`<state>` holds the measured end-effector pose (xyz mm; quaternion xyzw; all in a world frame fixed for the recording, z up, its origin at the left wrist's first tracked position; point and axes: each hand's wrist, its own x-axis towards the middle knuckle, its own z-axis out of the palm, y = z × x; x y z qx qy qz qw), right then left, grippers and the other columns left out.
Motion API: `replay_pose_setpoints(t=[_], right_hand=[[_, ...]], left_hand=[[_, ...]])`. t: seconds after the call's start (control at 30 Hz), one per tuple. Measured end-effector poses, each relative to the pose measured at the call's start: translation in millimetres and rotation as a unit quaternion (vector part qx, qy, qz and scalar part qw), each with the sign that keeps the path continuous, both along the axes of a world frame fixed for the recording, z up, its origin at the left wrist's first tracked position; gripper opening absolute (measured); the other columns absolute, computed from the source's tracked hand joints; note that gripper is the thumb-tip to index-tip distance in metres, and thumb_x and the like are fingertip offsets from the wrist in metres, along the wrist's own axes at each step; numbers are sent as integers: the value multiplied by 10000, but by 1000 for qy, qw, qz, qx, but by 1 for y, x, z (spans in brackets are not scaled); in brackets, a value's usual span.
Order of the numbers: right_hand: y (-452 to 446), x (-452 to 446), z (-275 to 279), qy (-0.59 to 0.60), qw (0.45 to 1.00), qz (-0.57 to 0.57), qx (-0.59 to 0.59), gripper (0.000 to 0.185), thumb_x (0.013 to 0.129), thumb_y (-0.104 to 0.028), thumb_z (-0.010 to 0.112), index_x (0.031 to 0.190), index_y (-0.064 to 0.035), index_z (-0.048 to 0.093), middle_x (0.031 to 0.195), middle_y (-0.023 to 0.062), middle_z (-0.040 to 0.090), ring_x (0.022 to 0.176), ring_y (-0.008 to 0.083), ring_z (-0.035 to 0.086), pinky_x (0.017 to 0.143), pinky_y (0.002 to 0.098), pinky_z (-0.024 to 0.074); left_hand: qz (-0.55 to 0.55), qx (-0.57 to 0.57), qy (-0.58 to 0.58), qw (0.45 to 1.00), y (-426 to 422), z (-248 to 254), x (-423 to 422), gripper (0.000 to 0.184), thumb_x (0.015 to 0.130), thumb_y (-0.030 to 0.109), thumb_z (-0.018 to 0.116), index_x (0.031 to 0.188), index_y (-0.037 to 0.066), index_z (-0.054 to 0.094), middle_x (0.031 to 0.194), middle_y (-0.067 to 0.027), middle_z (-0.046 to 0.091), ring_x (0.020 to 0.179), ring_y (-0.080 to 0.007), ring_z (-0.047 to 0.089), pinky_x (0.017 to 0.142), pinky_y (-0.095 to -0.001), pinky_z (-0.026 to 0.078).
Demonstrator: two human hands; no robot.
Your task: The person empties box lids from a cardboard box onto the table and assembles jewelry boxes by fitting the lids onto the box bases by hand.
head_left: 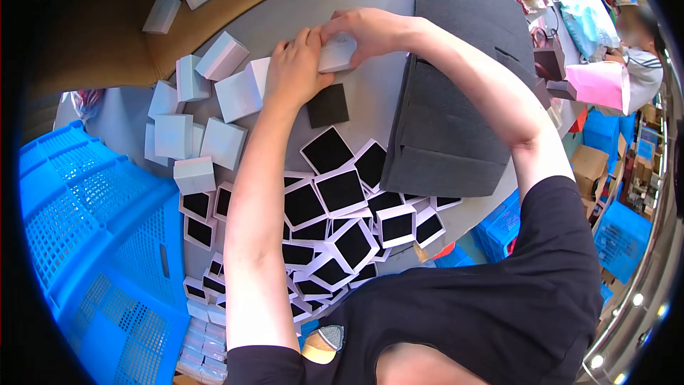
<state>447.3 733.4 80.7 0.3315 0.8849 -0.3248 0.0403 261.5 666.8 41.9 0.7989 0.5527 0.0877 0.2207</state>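
A small white box [337, 53] is held between both hands at the top centre of the table. My left hand [298, 68] presses on its left side with fingers closed round it. My right hand [367, 32] curls over its top and right side. Just below the hands lies a loose black square pad [328, 105]. Left of my left hand are several closed white boxes [238, 96]. Nearer to me is a pile of open white box parts with black inserts [340, 191].
Black foam sheets [449, 128] lie to the right. An open cardboard carton [107, 28] holding white boxes is at the upper left, and blue plastic crates [71, 199] stand at the left. A person [641, 64] is at the far right, near a pink bag [597, 87].
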Motion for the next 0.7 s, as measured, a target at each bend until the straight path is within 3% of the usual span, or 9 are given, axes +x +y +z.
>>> replay_pose_setpoints(t=[0.13, 0.23, 0.3, 0.4, 0.5, 0.6, 0.7], right_hand=[[-6, -7, 8, -47, 999, -5, 10, 608, 613, -52, 803, 1187, -115, 613, 1171, 131, 586, 1059, 337, 585, 909, 412, 478], [-8, 3, -1, -22, 1000, -8, 9, 660, 607, -48, 804, 1223, -122, 579, 1177, 143, 576, 1075, 350, 573, 917, 420, 474], [-13, 6, -1, -22, 1000, -7, -1, 720, 601, -52, 806, 1266, -132, 540, 1207, 158, 555, 1105, 362, 554, 928, 427, 473], [-29, 8, -18, -4, 989, 11, 147, 792, 602, -121, 829, 1315, -168, 486, 1156, 205, 553, 1090, 385, 561, 909, 436, 490], [-44, 11, -24, -42, 974, 34, 222, 786, 644, -107, 790, 1347, -134, 439, 1285, 260, 466, 1175, 416, 492, 959, 438, 471], [-46, 16, -26, -21, 965, 64, 255, 772, 675, -165, 779, 1360, -112, 426, 1288, 304, 455, 1173, 432, 491, 963, 445, 469], [-48, 16, -36, -88, 912, 115, 383, 692, 763, -192, 691, 1382, -85, 399, 1312, 342, 432, 1187, 444, 481, 991, 447, 451]], left_hand=[[-5, -36, 14, 999, 3, 1, 0, 797, 641, 175, 770, 1355, 45, 440, 1307, -119, 520, 1222, -287, 509, 1003, -420, 390], [-8, 62, -17, 998, 1, -6, -1, 800, 640, 173, 764, 1358, 38, 437, 1305, -124, 522, 1222, -282, 510, 1000, -424, 390], [-10, 41, -13, 999, 1, -6, -1, 814, 639, 183, 766, 1367, 42, 429, 1316, -123, 518, 1233, -277, 504, 1015, -424, 382], [-8, 15, -1, 1000, 0, -2, -1, 835, 637, 203, 773, 1376, 41, 420, 1342, -131, 507, 1258, -276, 489, 1037, -417, 368], [2, 19, 6, 1000, -1, -2, 4, 870, 644, 244, 793, 1391, 35, 400, 1378, -149, 481, 1285, -289, 471, 1058, -414, 356], [5, 39, 13, 999, -3, -8, 9, 924, 654, 304, 816, 1411, 27, 365, 1420, -172, 439, 1302, -306, 455, 1069, -419, 353], [2, 49, 30, 998, 0, -15, 11, 974, 664, 349, 824, 1434, 24, 325, 1452, -182, 398, 1312, -315, 443, 1074, -426, 354]])
